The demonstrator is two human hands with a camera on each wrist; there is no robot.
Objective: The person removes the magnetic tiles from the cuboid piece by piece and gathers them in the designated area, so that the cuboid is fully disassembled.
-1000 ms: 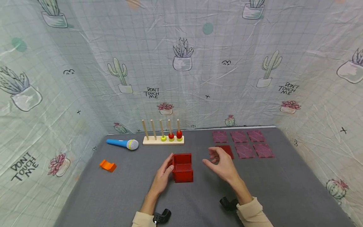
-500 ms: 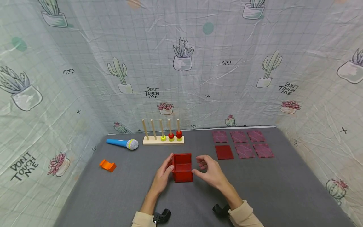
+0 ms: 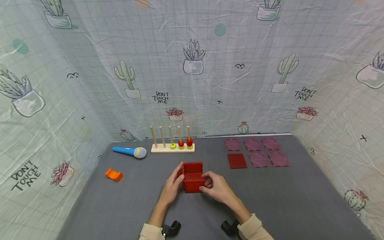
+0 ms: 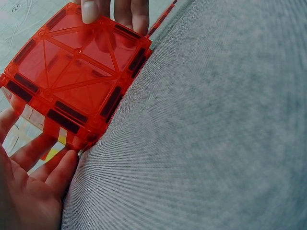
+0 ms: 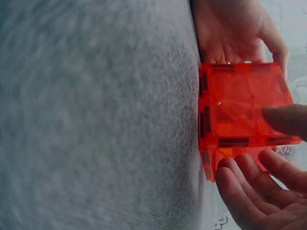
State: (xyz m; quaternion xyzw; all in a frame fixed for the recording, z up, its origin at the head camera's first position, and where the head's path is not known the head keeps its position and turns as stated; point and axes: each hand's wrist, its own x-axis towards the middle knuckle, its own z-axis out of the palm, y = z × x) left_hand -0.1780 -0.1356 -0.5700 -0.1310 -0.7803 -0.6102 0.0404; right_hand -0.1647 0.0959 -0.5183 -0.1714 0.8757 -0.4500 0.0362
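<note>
An open-topped box of translucent red magnetic tiles [image 3: 193, 186] stands on the grey tabletop between the hands. Along its left side lies the left hand [image 3: 171, 188], fingers mostly straight and touching the wall. At the right near corner the right hand [image 3: 219, 190] grips the box, its thumb [image 5: 285, 119] on the near face and its other fingers bent against the right side. Dark magnet strips edge the near face in the left wrist view, where the left hand [image 4: 36, 194] shows below the box.
A solid-looking red tile [image 3: 237, 161] lies back right, beside several see-through tiles [image 3: 259, 159] in two rows. Behind the box stands a wooden peg stacker [image 3: 157, 150] with yellow and red rings. A blue toy microphone [image 3: 124, 150] and an orange curved block [image 3: 114, 175] lie left.
My right hand has moved left and nearer, from beside the red tile to the box's right side, and now grips its corner. The left hand and box have stayed put.
</note>
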